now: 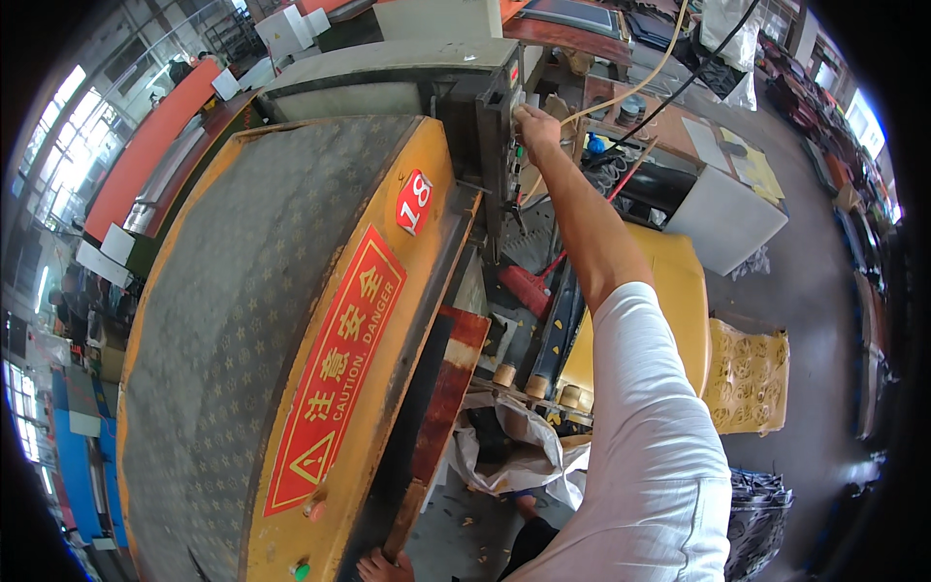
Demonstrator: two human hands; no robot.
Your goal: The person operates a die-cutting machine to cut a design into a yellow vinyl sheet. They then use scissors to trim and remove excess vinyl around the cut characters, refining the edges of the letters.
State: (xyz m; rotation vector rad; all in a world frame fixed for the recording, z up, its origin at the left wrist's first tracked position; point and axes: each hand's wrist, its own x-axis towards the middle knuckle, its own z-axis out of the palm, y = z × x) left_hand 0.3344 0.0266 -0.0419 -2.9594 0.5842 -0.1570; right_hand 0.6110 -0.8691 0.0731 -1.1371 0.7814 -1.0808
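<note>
**Your right hand (539,131) at the control panel (515,105) of a yellow-edged machine (383,339)**

Your right arm, in a white sleeve (652,417), reached up and away from you, past the machine's right side. The control panel stood at the far end, on the right side of a dark upright housing (468,116). Your right hand met it with fingers bent; whether that grip was clamped on a control could not be told, since the fingertips were hidden. Your left hand (385,567) lay at the lower margin, by the near end of a wooden bar (403,519); cut off there, its grip could not be judged as closed or apart.

To the left of the arm, the machine's broad top wore a dark patterned cover (233,301); its yellow edge bore a red warning sign (335,373). Beneath the arm ran a yellow sheet (669,281), with an embossed yellow piece (749,378) just right of it. A red broom (529,289) and an open white sack (558,461) occupied the gap between machine and arm. Beyond, a brown counter (669,112) carried small containers.
</note>
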